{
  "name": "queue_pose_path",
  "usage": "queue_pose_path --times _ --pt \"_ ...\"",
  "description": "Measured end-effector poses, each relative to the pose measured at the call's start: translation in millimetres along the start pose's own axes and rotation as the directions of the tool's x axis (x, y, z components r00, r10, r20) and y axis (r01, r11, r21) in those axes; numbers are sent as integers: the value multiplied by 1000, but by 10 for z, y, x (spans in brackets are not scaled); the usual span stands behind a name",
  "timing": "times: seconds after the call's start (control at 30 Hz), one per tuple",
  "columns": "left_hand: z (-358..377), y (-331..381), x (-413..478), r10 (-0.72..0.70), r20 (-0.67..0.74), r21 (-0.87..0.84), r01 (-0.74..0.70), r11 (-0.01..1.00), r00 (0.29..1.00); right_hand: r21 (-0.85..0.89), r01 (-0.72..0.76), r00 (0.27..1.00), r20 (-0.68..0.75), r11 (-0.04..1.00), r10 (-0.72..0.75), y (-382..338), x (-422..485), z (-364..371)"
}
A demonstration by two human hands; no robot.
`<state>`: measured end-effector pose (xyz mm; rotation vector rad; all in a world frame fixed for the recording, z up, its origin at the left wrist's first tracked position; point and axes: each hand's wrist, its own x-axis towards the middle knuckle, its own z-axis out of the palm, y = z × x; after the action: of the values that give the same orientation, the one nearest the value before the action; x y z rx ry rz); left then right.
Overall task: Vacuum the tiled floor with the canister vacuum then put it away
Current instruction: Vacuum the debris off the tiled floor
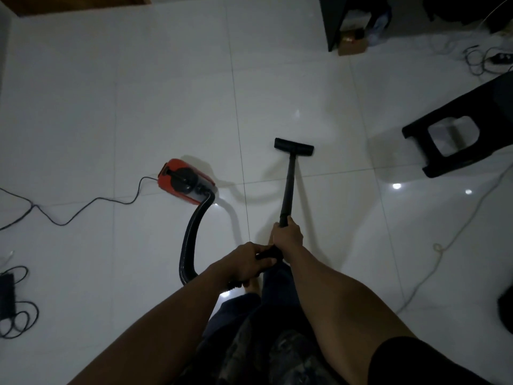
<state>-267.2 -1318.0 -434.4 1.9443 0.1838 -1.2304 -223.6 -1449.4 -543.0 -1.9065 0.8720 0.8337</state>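
A red and black canister vacuum [184,181] sits on the white tiled floor [138,93], left of centre. Its black ribbed hose [191,237] curves down from the canister toward my hands. The black wand [288,187] runs forward to the flat floor head [293,146], which rests on the tiles. My right hand [287,235] grips the lower end of the wand. My left hand [248,263] holds the black handle just behind it, where the hose joins.
The vacuum's black power cord [83,211] trails left across the floor. A black stool [455,140] lies at the right, a white cable [444,245] beyond it. Coiled black cables and an adapter [11,304] lie at the left edge. Dark furniture and a box [351,45] stand at the back.
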Motion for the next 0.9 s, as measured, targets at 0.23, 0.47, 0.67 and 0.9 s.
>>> queue_pose_path --times 0.23,0.47,0.67,0.9 --pt "50 37 316 -47 36 0 47 999 998 -160 -17 999 35 987 23 358 758 205" --pt "-168 420 837 -117 74 52 114 992 990 -149 -42 998 37 988 48 279 1420 230" --pt "-530 880 1389 -117 95 36 114 993 989 -73 -29 994 104 997 36 -756 1338 -462" --pt "-1048 1316 2022 -69 76 97 61 993 995 -22 -34 994 104 999 36 -1611 1799 -939"
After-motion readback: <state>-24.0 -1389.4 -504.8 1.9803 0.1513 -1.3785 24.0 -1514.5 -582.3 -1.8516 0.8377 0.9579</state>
